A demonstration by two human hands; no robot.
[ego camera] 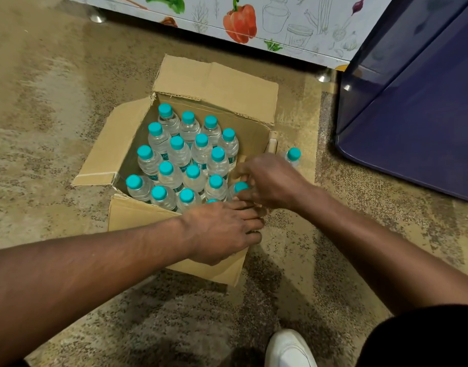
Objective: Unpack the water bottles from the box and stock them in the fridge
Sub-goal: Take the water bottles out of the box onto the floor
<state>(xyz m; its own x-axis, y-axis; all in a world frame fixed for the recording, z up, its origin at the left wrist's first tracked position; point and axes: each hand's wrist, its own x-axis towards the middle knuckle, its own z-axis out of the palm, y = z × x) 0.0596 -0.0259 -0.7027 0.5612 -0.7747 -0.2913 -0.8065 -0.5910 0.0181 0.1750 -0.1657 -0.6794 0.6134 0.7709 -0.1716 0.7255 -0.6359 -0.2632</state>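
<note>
pinching bottle in box, right hand

The open brown cardboard box is packed with upright clear plastic water bottles with teal caps. They touch one another, so you have no gap between them, only room above the caps. Inside, the far right corner is bare. The far flap leans away behind and the left flap spreads outward. Your left hand covers the near right corner, and your right hand curls round the corner bottle. A lone bottle stands on the speckled floor just right of the box. Beyond it, the dark blue fridge door walls off that side.
</note>
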